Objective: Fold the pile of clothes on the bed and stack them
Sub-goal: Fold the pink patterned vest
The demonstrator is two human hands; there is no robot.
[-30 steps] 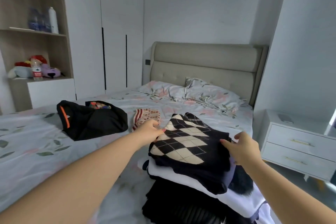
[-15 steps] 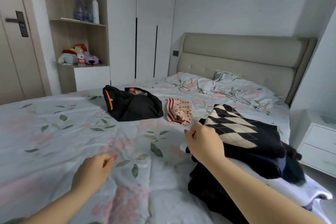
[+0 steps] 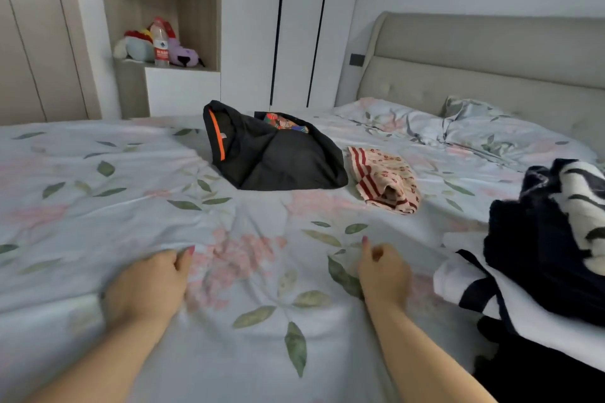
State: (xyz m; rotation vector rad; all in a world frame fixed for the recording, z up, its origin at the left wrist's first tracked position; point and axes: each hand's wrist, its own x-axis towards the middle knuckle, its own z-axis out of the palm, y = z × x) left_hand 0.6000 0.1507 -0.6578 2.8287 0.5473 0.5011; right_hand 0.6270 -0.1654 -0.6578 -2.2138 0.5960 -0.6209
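Observation:
A stack of folded clothes (image 3: 510, 298) sits at the right edge of the bed, with a black and white argyle sweater (image 3: 569, 206) on top of a white garment and black ones below. Further back lie an unfolded black garment with an orange stripe (image 3: 278, 157) and a small cream piece with red stripes (image 3: 386, 180). My left hand (image 3: 147, 285) rests on the floral sheet, fingers loosely curled, holding nothing. My right hand (image 3: 383, 271) hovers just over the sheet, left of the stack, loosely curled and empty.
The floral bedsheet (image 3: 229, 271) spreads wide between and before my hands. Pillows (image 3: 474, 127) lie by the padded headboard (image 3: 491, 59). A white wardrobe (image 3: 294, 26), a shelf with plush toys (image 3: 157, 46) and a door (image 3: 29, 42) stand behind the bed.
My view has swung left, away from the stack. My right hand has let go of the argyle sweater and come down over the bare sheet; my left hand has moved forward on the sheet.

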